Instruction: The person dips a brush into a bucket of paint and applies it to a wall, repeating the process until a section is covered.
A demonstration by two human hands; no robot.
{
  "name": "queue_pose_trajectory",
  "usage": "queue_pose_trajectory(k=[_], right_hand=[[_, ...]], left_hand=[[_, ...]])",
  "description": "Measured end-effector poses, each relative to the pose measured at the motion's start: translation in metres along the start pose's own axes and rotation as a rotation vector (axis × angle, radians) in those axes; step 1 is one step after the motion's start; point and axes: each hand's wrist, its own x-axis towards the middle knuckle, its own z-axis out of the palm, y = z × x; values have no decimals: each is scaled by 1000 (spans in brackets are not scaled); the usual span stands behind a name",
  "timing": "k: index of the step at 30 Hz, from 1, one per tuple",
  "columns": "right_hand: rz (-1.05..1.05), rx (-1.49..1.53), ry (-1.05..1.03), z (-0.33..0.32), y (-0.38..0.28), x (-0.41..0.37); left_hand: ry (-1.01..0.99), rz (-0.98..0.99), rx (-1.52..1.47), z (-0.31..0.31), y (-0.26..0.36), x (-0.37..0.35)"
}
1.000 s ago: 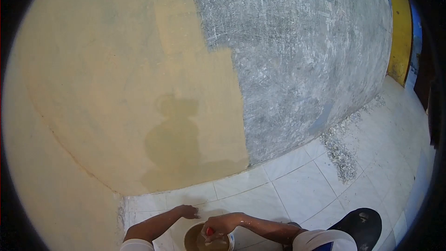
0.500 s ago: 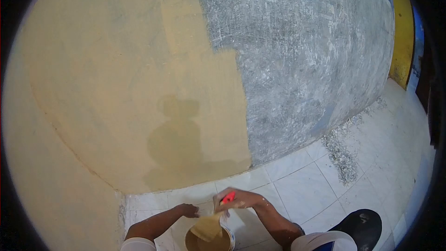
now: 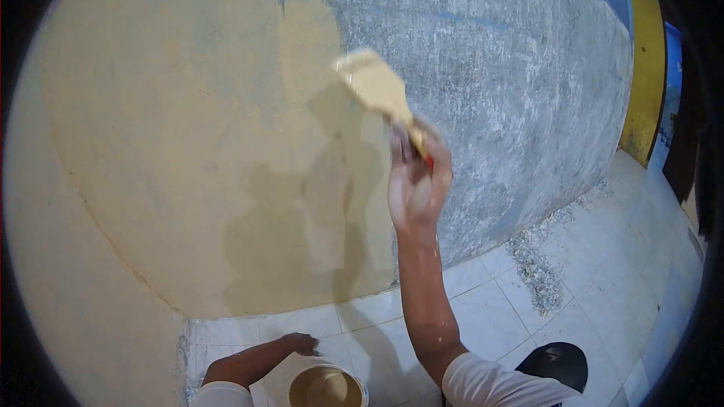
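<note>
My right hand [image 3: 422, 173] is raised in front of the wall, its fingers closed round the red handle of a wide paintbrush [image 3: 375, 84]. Tan paint coats the brush head, which points up and left near the edge where tan meets grey. Low in view, my left hand [image 3: 304, 344] is beside the rim of a paint bucket [image 3: 366, 393]; its fingers are mostly hidden. Tan paint [image 3: 317, 392] shows inside the bucket. The wall's left part [image 3: 173, 151] is painted tan, while its right part [image 3: 498, 105] is rough, scraped grey.
White floor tiles [image 3: 483, 301] run along the foot of the wall. Flakes of scraped coating [image 3: 539, 279] lie in a heap on the floor at right. A dark shoe [image 3: 558, 365] is at lower right. A yellow wall section [image 3: 645, 68] stands at the far right.
My right hand has lifted the paintbrush from over the bucket up to the wall. My left hand stays beside the bucket, and the view has shifted slightly.
</note>
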Motion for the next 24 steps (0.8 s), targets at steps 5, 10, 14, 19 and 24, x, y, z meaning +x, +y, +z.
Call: queue_pose_trajectory(k=[5,10,14,19,24], right_hand=[[-261,-106,-130,55,21,68],[-384,-238,-169,68,52,99],[-467,-349,-175,65,70,98],[-447,-389,-109,50,77,83],[-329,-380,-13,24,69,46]], left_hand=[[17,40,-24,-9,12,4],[14,84,-10,2,14,5],[4,96,-11,11,8,9],[-6,81,-15,24,-4,15],[-28,45,-9,22,-2,15]])
